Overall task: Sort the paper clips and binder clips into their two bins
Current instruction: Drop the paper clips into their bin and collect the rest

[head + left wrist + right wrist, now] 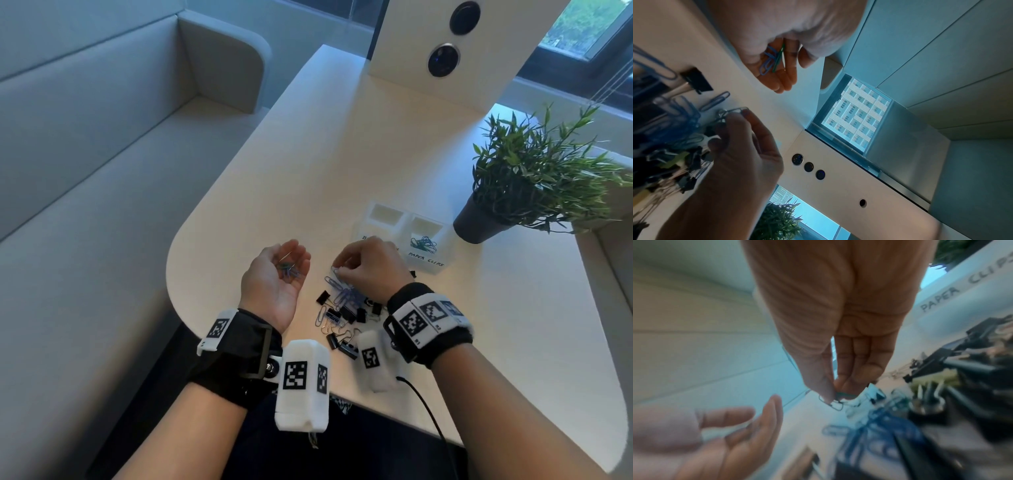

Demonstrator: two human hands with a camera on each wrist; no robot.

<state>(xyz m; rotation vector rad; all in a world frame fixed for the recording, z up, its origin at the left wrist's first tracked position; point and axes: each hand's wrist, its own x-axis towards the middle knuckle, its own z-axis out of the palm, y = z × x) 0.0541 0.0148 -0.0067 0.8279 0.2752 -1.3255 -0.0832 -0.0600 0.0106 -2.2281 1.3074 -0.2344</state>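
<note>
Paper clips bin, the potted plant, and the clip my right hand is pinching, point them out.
paper clips bin (425,262), head view, labelled front wall.
potted plant (479,222), head view, dark pot.
pinched paper clip (835,405), right wrist view, wire loop below the fingertips.

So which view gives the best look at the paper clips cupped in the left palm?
The left wrist view: the paper clips in the left palm show clearly there, several blue and one green. The head view shows them only as a small dark cluster in the left hand. The right wrist view shows that hand's fingers, no clips.
</note>
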